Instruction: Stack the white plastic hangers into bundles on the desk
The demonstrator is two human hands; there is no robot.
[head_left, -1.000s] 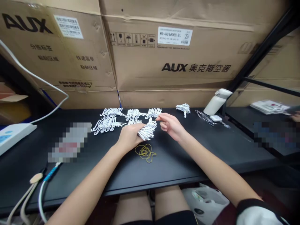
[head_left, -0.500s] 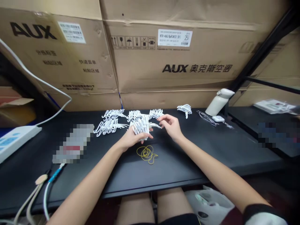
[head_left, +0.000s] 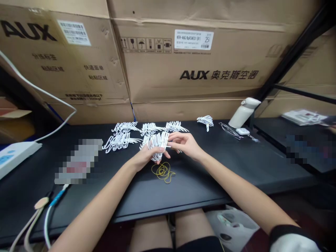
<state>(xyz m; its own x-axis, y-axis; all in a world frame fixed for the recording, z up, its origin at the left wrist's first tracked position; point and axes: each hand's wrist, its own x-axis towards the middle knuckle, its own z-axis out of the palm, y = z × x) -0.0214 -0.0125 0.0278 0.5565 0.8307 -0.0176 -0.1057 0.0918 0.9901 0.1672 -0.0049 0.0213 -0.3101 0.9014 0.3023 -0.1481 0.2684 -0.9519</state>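
Observation:
A bundle of small white hangers (head_left: 158,142), thin with hooked ends, is gripped in my left hand (head_left: 143,157) above the black table. My right hand (head_left: 185,144) meets the bundle's right side, its thumb and fingers pinched on a thin white hanger end; the fingers partly hide it. Behind the hands lie more piles of white hangers: a left rear pile (head_left: 125,127), a left front pile (head_left: 120,141), a middle pile (head_left: 149,128) and a right pile (head_left: 175,126). One pile is partly covered by the held bundle. Thin yellow rubber bands (head_left: 163,170) lie loosely below my hands.
A separate white hanger bundle (head_left: 205,121) sits farther right, near glasses (head_left: 230,130), a white bottle (head_left: 244,112) and a small white case (head_left: 243,131). On the left are a blurred phone-like slab (head_left: 80,161), its cable (head_left: 56,197) and a power strip (head_left: 19,157). Large cartons (head_left: 154,82) stand behind.
My right hand has moved left and closed in on the bundle, pinching at its side. My left hand keeps hold of the bundle, now turned slightly. The view has shifted a little.

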